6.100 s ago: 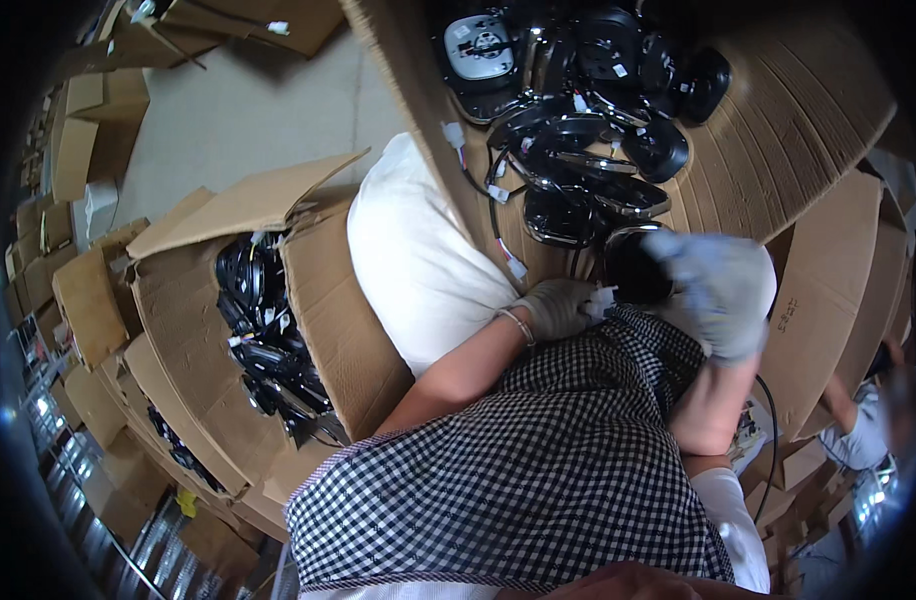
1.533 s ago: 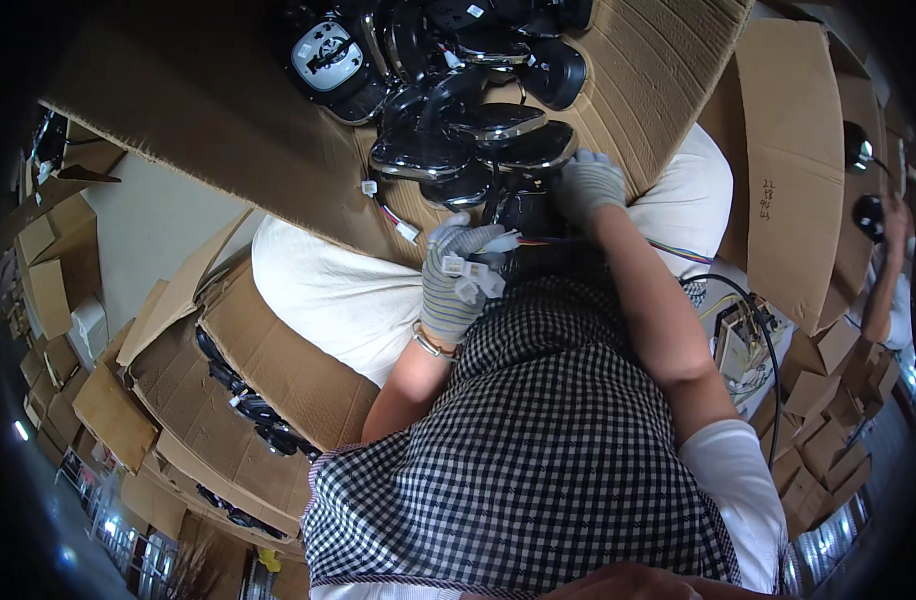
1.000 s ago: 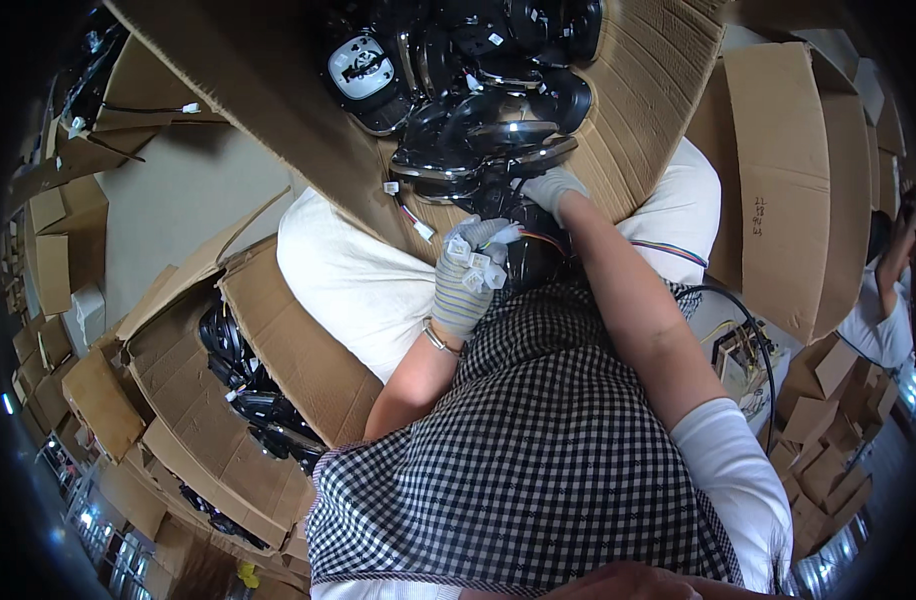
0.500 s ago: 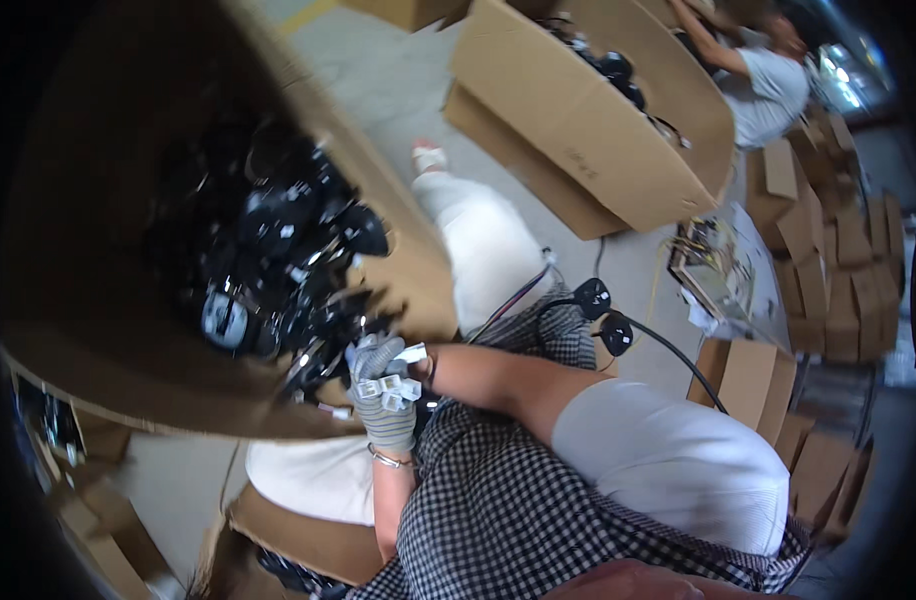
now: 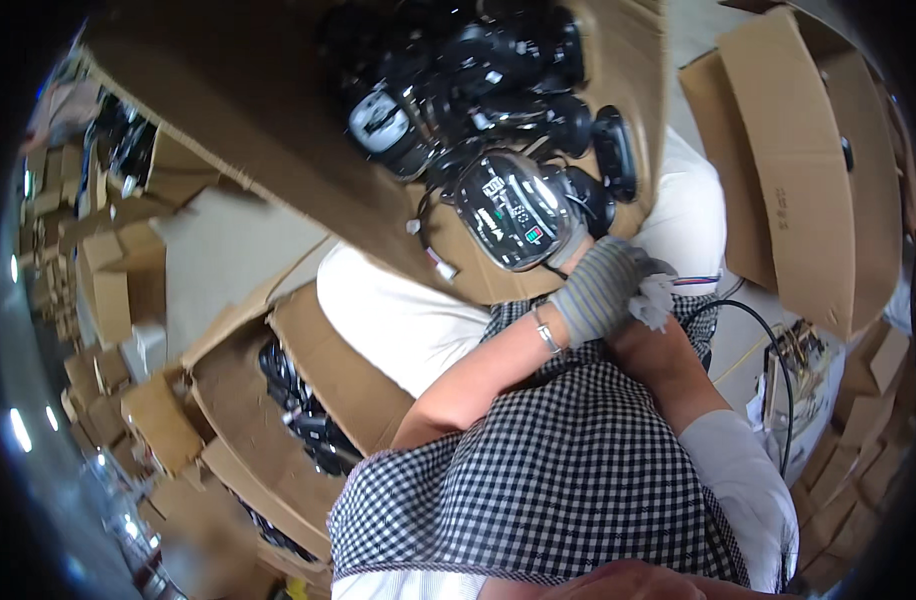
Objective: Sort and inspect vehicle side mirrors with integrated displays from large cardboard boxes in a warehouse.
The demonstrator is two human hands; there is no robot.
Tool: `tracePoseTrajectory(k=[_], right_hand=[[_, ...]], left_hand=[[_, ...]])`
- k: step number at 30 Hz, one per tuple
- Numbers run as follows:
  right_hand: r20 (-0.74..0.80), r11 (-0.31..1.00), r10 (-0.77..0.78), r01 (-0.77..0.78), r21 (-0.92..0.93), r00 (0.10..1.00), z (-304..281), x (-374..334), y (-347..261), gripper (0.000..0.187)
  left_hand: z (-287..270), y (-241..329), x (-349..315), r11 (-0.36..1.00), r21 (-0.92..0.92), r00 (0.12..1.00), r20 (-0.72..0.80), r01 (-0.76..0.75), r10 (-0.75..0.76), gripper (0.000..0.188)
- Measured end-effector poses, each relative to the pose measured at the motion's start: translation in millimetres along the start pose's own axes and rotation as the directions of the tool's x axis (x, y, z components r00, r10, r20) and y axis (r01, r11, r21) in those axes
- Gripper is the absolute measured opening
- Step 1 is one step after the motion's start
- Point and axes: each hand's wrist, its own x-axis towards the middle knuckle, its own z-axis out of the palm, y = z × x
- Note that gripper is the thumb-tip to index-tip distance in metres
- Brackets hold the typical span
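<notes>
My left hand [image 5: 598, 290], in a grey striped glove, is crossed over my right wrist. Its fingers are closed on a bunch of white plug connectors [image 5: 652, 303], slightly blurred. My right hand [image 5: 575, 248] is mostly hidden behind the left; the visible part grips the lower right edge of a glossy black oval display unit [image 5: 513, 212], face up with coloured markings. This unit is at the near end of a large cardboard box [image 5: 278, 170], beside several similar black units [image 5: 488, 55]. One unit with a grey face [image 5: 381, 122] lies among them. A short cable with a white plug [image 5: 444, 268] hangs nearby.
An open carton [image 5: 338, 365] with more black parts stands at my left. Another tall carton [image 5: 793, 160] is at the right, near a black cable [image 5: 778, 350] and a board with wiring [image 5: 798, 375]. Stacked boxes [image 5: 118, 280] line the far left.
My view has turned, so the box appears higher and further right. My left hand has crossed over my right arm with the connectors. A display unit now shows at my right hand.
</notes>
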Motion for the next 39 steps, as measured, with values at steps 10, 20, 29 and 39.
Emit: tracePoseTrajectory(k=[10, 20, 29, 39], right_hand=[[-0.041, 0.861, -0.176, 0.174, 0.478, 0.984, -15, 109, -32, 0.053], [-0.282, 0.951, -0.058, 0.139, 0.275, 0.958, 6, -17, -195, 0.041], [-0.650, 0.953, -0.049, 0.230, 0.198, 0.759, -18, -53, -182, 0.036], [-0.395, 0.985, 0.041, -0.103, -0.136, 0.918, 4, 41, -138, 0.028]], left_hand=[[-46, -11, -26, 0.973, 0.225, 0.974, -0.224, 0.047, 0.005, 0.021], [-81, 5, -81, 0.910, -0.370, 0.730, -0.566, 0.189, -0.382, 0.025], [-171, 157, -158, 0.888, -0.037, 0.142, -0.989, -0.459, 0.032, 0.016], [-199, 243, -341, 0.977, 0.093, -0.327, -0.932, 0.192, 0.152, 0.012]])
